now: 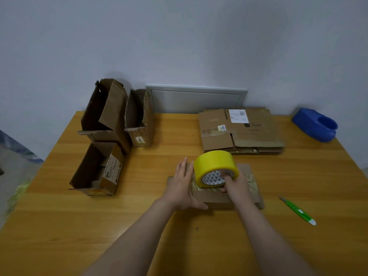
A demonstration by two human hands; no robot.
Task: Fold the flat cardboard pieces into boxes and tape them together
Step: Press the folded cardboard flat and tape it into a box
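Wooden bench [139, 226], seen from above, set against a pale wall.

- Cardboard box [217, 199]: lies low and flat-topped about mid-bench, long side running left to right. A glossy strip of tape [251, 179] runs along its top.
- Yellow tape roll [214, 162]: stands on edge on top of the box, its patterned core facing the near edge.
- Left hand [182, 186]: palm down on the left end of the box. Fingers straight and close together, pressing the top. Thumb lies along the box's near side.
- Right hand [237, 186]: grips the tape roll, with fingers curled and one hooked into the core. The heel of the hand rests on the box top.
- Stack of flat cardboard pieces [249, 134]: by the far edge, right of centre, just beyond the roll. The top sheet carries a white shipping label and printed lettering.
- Three open boxes sit toward the far left corner. The tall box [105, 114] and narrow box [139, 120] stand upright side by side. The third box [97, 172] lies nearer along the left edge, opening upward.
- Green utility knife [297, 211]: lies alone near the right edge, well apart from the box.
- Blue plastic object [316, 124]: at the far right corner. I cannot tell what it is.
- Grey metal panel [196, 100]: on the wall behind the far edge.
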